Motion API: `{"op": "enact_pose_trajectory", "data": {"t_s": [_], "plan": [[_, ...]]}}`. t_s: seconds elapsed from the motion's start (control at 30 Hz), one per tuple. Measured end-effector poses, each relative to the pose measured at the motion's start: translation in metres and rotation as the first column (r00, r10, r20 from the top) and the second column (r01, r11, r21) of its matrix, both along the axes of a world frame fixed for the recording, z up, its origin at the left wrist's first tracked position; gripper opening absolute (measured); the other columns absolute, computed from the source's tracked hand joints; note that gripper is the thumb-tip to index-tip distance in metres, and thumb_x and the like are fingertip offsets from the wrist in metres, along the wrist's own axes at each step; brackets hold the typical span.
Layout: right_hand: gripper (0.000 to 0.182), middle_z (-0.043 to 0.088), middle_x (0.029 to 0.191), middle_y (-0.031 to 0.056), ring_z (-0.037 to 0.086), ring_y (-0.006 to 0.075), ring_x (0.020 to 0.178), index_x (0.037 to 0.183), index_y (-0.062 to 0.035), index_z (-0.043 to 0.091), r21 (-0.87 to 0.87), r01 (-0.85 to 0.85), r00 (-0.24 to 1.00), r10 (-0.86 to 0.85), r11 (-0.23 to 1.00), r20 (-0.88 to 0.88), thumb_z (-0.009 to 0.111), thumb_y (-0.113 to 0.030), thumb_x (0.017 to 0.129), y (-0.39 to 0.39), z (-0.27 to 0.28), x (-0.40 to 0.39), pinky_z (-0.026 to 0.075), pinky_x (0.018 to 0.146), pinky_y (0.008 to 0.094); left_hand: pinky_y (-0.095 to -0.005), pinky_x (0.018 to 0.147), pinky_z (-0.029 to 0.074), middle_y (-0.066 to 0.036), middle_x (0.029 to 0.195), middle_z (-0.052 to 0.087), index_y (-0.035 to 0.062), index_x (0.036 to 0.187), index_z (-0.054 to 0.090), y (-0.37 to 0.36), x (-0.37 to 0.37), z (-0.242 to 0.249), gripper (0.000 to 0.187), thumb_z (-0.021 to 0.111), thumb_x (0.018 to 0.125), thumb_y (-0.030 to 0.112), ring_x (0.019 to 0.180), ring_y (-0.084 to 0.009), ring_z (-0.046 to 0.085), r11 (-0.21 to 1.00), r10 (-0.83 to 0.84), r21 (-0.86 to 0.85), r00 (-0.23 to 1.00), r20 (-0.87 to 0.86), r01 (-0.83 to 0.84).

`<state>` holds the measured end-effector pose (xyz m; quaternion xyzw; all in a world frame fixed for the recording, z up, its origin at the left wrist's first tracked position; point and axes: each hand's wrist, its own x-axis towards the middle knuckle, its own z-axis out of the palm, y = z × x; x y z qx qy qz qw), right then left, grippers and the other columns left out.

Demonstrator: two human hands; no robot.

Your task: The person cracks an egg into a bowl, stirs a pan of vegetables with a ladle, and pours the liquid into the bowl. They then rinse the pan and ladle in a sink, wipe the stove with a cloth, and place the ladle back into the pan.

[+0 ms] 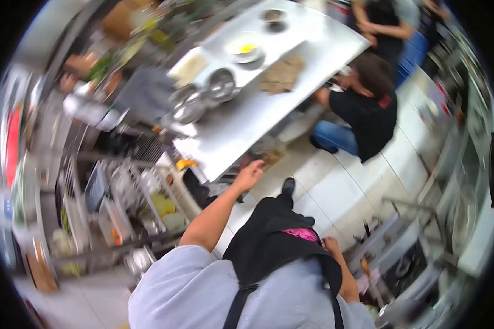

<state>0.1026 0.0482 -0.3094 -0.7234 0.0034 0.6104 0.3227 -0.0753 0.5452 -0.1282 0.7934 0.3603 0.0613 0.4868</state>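
My left hand (pixel 250 175) reaches forward beside the near corner of a steel table (pixel 214 148). Its fingers are loosely apart and nothing shows in them. Down at my side, next to my black apron (pixel 269 230), is my right hand (pixel 330 245); its fingers are too small and blurred to read. A pink cloth (pixel 301 234) shows at the apron's front, close to the right hand. Metal bowls (pixel 221 83), a white bowl with something yellow (pixel 244 48) and a brown cloth (pixel 282 74) lie on the table.
A person in a black shirt (pixel 368 115) crouches at the table's right side. Another person (pixel 384 27) stands beyond. Racks with containers (pixel 115 219) line the left; steel kitchen equipment (pixel 395 247) stands right. White floor tiles (pixel 335 192) lie ahead.
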Motion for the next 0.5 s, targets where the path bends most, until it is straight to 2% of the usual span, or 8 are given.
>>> {"op": "enact_pose_trajectory", "data": {"t_s": [0.03, 0.1, 0.17, 0.2, 0.3, 0.33, 0.4, 0.5], "plan": [[0.019, 0.061, 0.077, 0.004, 0.058, 0.0186, 0.058, 0.102, -0.0103, 0.063, 0.077, -0.197, 0.977, 0.189, 0.977, 0.097, 0.057, -0.022, 0.089, 0.007, 0.005, 0.015, 0.049, 0.05, 0.0358, -0.0344, 0.08, 0.054, -0.009, 0.098, 0.069, 0.0072, 0.135, 0.054, -0.004, -0.027, -0.001, 0.039, 0.055, 0.097, 0.018, 0.084, -0.0177, 0.067, 0.997, -0.022, 0.076, 0.997, -0.068, 0.027], [0.021, 0.061, 0.084, 0.005, 0.059, 0.0196, 0.068, 0.108, -0.0122, 0.062, 0.055, -0.241, 0.969, 0.238, 0.969, 0.063, 0.056, -0.023, 0.09, 0.023, 0.003, 0.042, 0.051, 0.058, 0.0383, -0.0361, 0.08, 0.054, -0.009, 0.096, 0.071, 0.0064, 0.13, 0.058, -0.022, -0.085, 0.017, 0.037, 0.057, 0.095, 0.019, 0.083, -0.0189, 0.067, 0.997, 0.052, 0.059, 0.984, -0.168, -0.043], [0.023, 0.061, 0.088, 0.0057, 0.06, 0.0205, 0.074, 0.109, -0.0125, 0.062, 0.027, -0.37, 0.928, 0.367, 0.929, 0.067, 0.055, -0.023, 0.09, 0.05, 0.027, 0.068, 0.052, 0.062, 0.0396, -0.0412, 0.081, 0.053, -0.015, 0.097, 0.071, 0.0058, 0.123, 0.063, -0.042, -0.155, 0.029, 0.036, 0.058, 0.09, 0.017, 0.088, -0.0308, 0.069, 0.979, 0.197, 0.079, 0.964, -0.178, -0.186], [0.024, 0.061, 0.092, 0.0064, 0.06, 0.0214, 0.079, 0.111, -0.0129, 0.061, -0.024, -0.377, 0.922, 0.378, 0.926, 0.078, 0.055, -0.023, 0.09, 0.06, 0.034, 0.075, 0.052, 0.066, 0.041, -0.0413, 0.081, 0.053, -0.015, 0.095, 0.071, 0.0055, 0.119, 0.065, -0.055, -0.189, 0.035, 0.032, 0.059, 0.09, 0.018, 0.087, -0.0308, 0.068, 0.948, 0.297, 0.171, 0.94, -0.17, -0.268], [0.026, 0.061, 0.099, 0.0072, 0.06, 0.0222, 0.086, 0.113, -0.0125, 0.061, -0.037, -0.543, 0.833, 0.544, 0.839, 0.102, 0.055, -0.025, 0.09, 0.082, 0.032, 0.113, 0.052, 0.072, 0.0419, -0.0362, 0.071, 0.056, -0.011, 0.082, 0.07, 0.0022, 0.113, 0.068, -0.084, -0.282, 0.024, 0.027, 0.057, 0.091, 0.014, 0.073, -0.0204, 0.069, 0.788, 0.607, 0.002, 0.778, -0.161, -0.615], [0.026, 0.061, 0.099, 0.0072, 0.06, 0.0222, 0.086, 0.113, -0.0125, 0.061, -0.035, -0.566, 0.817, 0.566, 0.824, 0.111, 0.055, -0.025, 0.09, 0.084, 0.022, 0.124, 0.052, 0.072, 0.0419, -0.0362, 0.071, 0.056, -0.011, 0.082, 0.07, 0.0022, 0.113, 0.068, -0.089, -0.308, 0.023, 0.027, 0.057, 0.091, 0.014, 0.073, -0.0204, 0.069, 0.771, 0.63, 0.004, 0.762, -0.151, -0.637], [0.028, 0.061, 0.101, 0.0073, 0.059, 0.022, 0.087, 0.115, -0.0126, 0.06, -0.054, -0.436, 0.897, 0.439, 0.898, 0.048, 0.056, -0.027, 0.091, 0.087, -0.001, 0.141, 0.052, 0.072, 0.0414, -0.0343, 0.067, 0.056, -0.011, 0.078, 0.07, 0.0012, 0.111, 0.069, -0.103, -0.35, 0.014, 0.026, 0.056, 0.091, 0.011, 0.067, -0.0158, 0.067, 0.672, 0.716, -0.058, 0.668, -0.205, -0.738], [0.031, 0.062, 0.104, 0.0075, 0.059, 0.0216, 0.087, 0.119, -0.0128, 0.059, -0.085, -0.232, 0.973, 0.23, 0.969, -0.026, 0.057, -0.03, 0.092, 0.091, -0.046, 0.152, 0.052, 0.073, 0.0406, -0.0328, 0.066, 0.056, -0.011, 0.08, 0.07, 0.0014, 0.11, 0.069, -0.105, -0.382, 0.011, 0.025, 0.056, 0.091, 0.01, 0.067, -0.0136, 0.066, 0.599, 0.776, -0.065, 0.598, -0.202, -0.798]]}}
